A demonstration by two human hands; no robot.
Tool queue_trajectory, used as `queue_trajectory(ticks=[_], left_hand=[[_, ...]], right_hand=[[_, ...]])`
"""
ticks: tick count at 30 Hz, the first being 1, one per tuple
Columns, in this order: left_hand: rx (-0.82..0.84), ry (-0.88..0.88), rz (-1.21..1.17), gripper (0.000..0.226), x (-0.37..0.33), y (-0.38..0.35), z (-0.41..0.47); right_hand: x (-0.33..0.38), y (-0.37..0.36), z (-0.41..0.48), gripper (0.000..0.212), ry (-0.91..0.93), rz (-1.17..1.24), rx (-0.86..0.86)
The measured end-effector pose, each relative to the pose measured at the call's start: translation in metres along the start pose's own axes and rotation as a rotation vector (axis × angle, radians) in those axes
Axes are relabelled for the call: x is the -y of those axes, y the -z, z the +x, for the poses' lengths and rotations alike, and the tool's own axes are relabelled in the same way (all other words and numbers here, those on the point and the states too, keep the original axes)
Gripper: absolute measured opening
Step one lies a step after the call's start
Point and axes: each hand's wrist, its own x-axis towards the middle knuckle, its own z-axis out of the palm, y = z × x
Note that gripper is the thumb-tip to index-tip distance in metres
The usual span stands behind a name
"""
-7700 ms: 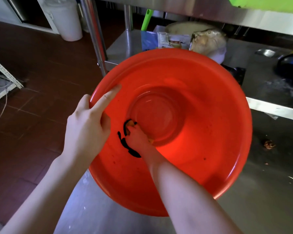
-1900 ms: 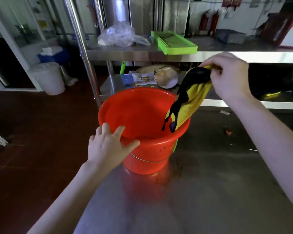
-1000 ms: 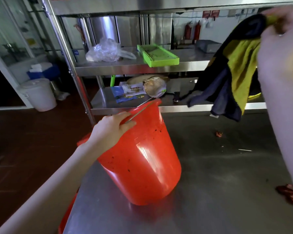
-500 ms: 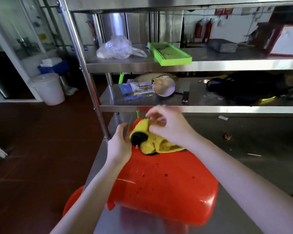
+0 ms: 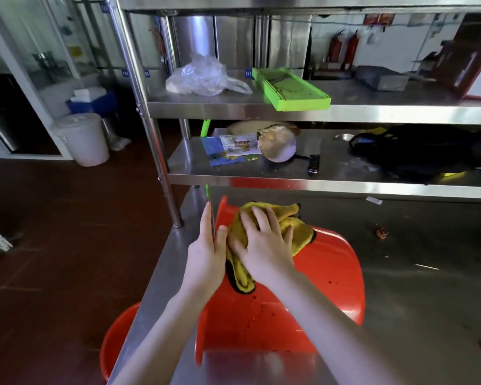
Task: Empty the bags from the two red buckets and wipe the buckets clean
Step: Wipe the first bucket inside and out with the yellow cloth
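A red bucket (image 5: 311,295) lies tipped on its side on the steel table (image 5: 417,315), its outer wall facing up and speckled with dark spots. My right hand (image 5: 264,245) presses a yellow cloth with black edging (image 5: 297,232) flat against that wall, fingers spread. My left hand (image 5: 206,254) grips the bucket's left side by the rim, where the wire handle with a green grip (image 5: 209,207) runs past my fingers. A second red bucket (image 5: 117,340) shows partly below the table's left edge.
A two-tier steel shelf (image 5: 317,112) stands behind the table, holding a clear plastic bag (image 5: 203,76), a green tray (image 5: 292,88), papers, a round shell-like object (image 5: 277,147) and a black bag (image 5: 422,151). A white lidded bin (image 5: 82,138) stands on the floor at left. Small scraps (image 5: 381,233) lie on the table.
The bucket went from upright to lying on its side. My right hand brought the cloth down from the air onto the bucket's outer wall and has spread flat over it.
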Motion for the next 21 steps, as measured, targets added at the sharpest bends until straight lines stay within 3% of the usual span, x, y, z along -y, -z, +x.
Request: queue_trajectory(ticks=[3, 5, 9, 11, 15, 19, 21], left_hand=[[-0.003, -0.003, 0.023, 0.056, -0.001, -0.003, 0.009], [0.015, -0.005, 0.044, 0.058, 0.0, -0.005, 0.016], [0.061, -0.049, 0.06, 0.059, 0.003, -0.008, 0.017], [0.065, -0.07, 0.085, 0.057, 0.004, -0.008, 0.016], [0.058, -0.074, 0.103, 0.056, 0.004, -0.009, 0.017], [0.007, -0.055, 0.091, 0.054, 0.003, -0.005, 0.018], [-0.004, -0.041, 0.053, 0.054, 0.003, -0.003, 0.016]], right_hand=[[-0.032, 0.006, -0.011, 0.072, 0.213, -0.065, 0.002], [-0.067, 0.012, -0.024, 0.071, 0.253, -0.073, 0.019], [-0.142, 0.03, -0.036, 0.059, -0.113, 0.065, -0.006], [-0.151, 0.032, -0.029, 0.056, -0.201, 0.099, 0.001], [-0.098, 0.018, 0.004, 0.056, -0.111, 0.022, -0.012], [-0.009, -0.006, 0.009, 0.059, 0.193, -0.016, -0.074], [0.002, -0.008, 0.001, 0.06, 0.265, -0.007, -0.093]])
